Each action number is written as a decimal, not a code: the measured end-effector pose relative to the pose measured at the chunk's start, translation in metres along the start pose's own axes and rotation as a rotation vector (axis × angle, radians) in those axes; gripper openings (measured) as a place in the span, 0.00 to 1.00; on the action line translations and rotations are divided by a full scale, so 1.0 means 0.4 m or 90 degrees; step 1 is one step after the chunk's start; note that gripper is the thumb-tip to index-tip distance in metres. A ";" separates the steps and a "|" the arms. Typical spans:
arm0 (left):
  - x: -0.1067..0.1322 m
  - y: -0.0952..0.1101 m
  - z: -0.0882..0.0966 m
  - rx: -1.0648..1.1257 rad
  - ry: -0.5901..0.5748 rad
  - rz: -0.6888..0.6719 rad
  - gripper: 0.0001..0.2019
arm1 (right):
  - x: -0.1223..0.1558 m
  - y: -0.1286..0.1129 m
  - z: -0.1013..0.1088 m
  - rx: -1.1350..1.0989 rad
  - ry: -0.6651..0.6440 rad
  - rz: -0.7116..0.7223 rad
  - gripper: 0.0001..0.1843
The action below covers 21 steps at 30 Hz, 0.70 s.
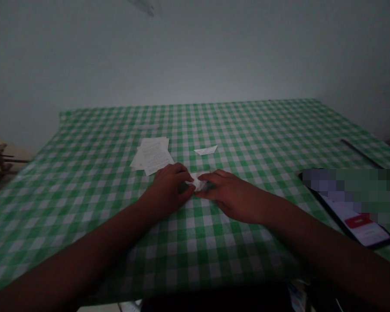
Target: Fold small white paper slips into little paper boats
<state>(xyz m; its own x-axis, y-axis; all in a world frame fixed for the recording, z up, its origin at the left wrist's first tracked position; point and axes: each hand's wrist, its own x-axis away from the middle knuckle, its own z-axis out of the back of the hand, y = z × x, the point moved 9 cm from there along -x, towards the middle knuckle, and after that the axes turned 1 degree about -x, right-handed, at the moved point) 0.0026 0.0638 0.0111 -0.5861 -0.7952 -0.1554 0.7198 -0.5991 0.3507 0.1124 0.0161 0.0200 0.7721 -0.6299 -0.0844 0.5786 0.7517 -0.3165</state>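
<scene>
Between my hands, close to the tablecloth, is a small piece of folded white paper [199, 183]. My left hand [169, 187] grips its left side with thumb and fingers. From the right, my right hand [229, 190] pinches the same paper, its index finger and thumb on the near part. Fingers cover much of the paper, so its full shape is hidden. Just beyond lies a folded paper boat [206, 150], flat on the cloth. Left of it, near my left hand, rests a loose stack of printed paper sheets [154, 155].
A green-and-white checked tablecloth [247, 134] covers the table, which meets a plain wall [195, 56] at the back. On the right lies a tablet or large phone [360, 223] with a lit screen, partly blurred out. A thin dark rod [360, 152] is behind it.
</scene>
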 end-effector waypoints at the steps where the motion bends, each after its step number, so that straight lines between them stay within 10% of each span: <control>1: 0.000 0.001 0.001 -0.004 0.003 -0.001 0.07 | 0.000 0.000 0.001 -0.001 -0.002 -0.002 0.27; 21: -0.013 -0.029 0.002 0.067 -0.012 0.009 0.07 | -0.002 -0.011 0.008 -0.024 0.019 0.042 0.25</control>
<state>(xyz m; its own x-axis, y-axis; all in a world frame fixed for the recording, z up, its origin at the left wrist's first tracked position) -0.0032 0.0750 0.0086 -0.5838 -0.8008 -0.1334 0.6850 -0.5741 0.4485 0.1101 0.0141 0.0244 0.7998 -0.5850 -0.1342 0.5158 0.7843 -0.3448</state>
